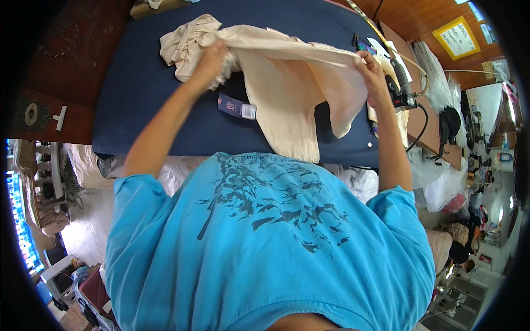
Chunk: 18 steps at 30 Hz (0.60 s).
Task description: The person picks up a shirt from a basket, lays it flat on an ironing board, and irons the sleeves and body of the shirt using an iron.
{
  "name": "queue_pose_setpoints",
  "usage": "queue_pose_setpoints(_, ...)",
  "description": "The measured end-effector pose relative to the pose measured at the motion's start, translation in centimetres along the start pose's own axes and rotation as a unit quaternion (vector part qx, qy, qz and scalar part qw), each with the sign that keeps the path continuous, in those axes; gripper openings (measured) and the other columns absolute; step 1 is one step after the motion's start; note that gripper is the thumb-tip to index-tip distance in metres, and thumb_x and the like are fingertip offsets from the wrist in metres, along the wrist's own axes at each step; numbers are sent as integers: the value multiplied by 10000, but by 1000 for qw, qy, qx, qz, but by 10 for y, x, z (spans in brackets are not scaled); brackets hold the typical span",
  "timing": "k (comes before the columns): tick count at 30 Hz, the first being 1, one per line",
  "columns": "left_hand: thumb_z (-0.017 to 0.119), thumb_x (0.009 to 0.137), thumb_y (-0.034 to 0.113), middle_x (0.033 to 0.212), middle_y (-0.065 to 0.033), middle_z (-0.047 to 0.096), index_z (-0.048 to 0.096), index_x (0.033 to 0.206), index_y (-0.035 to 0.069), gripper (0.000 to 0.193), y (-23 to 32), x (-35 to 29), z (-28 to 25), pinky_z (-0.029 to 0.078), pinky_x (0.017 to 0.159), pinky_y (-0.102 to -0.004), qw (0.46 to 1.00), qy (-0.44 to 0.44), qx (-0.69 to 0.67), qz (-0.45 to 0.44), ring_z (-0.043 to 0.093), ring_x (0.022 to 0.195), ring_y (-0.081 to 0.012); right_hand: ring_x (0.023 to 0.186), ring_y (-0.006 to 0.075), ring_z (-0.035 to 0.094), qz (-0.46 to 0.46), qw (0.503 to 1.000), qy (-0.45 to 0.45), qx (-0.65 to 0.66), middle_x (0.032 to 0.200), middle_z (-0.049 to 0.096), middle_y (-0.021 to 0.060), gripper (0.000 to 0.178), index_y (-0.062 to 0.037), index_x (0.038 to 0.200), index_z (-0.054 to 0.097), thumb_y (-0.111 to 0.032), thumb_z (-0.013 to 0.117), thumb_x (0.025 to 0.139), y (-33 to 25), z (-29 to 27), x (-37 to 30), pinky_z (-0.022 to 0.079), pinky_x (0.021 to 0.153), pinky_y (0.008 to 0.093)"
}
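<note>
A cream-coloured garment [284, 83] is stretched between my two hands above a dark blue padded table [138, 118]. My left hand [212, 60], slightly smeared by motion, grips its upper edge beside a bunched, crumpled part at the left. At the far right end of that edge, my right hand [374, 74] pinches the cloth between thumb and fingers. The middle of the garment hangs down toward me, its lower part reaching the table's near edge. A dark blue paper tag [236, 107] with a white label lies below my left hand. Folds hide whether the garment is trousers or a top.
Right of my right hand stands a black steam iron [406, 96] with a cable and hose. Papers and small tools lie near the table's right edge. Clear plastic bags [433, 71] hang farther right. A brown wooden panel [66, 71] rises at the left.
</note>
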<state>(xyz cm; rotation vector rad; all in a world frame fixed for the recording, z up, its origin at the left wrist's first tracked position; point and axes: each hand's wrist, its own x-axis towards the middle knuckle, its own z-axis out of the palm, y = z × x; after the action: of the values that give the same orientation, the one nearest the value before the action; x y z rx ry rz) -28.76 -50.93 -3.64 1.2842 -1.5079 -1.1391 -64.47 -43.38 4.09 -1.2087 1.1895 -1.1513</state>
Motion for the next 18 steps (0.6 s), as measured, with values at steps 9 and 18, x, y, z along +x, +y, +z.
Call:
queue_pose_setpoints(9, 605, 776, 167, 784, -12, 572, 568, 877, 27, 177, 212, -92, -108, 435, 651, -258, 873, -213, 366, 243, 545, 716, -117, 846, 319, 616, -50, 757, 116, -641, 914, 630, 201, 334, -27, 1019, 627, -6, 554, 694, -47, -97, -25, 467, 765, 355)
queue_pose_setpoints(18, 516, 877, 215, 965, -49, 602, 557, 1105, 82, 267, 245, -113, -239, 458, 757, -275, 888, 211, 340, 225, 575, 842, -134, 901, 169, 586, -354, 862, 271, -243, 950, 641, 113, 299, -16, 1090, 596, -64, 478, 820, -179, -68, 22, 441, 795, 279)
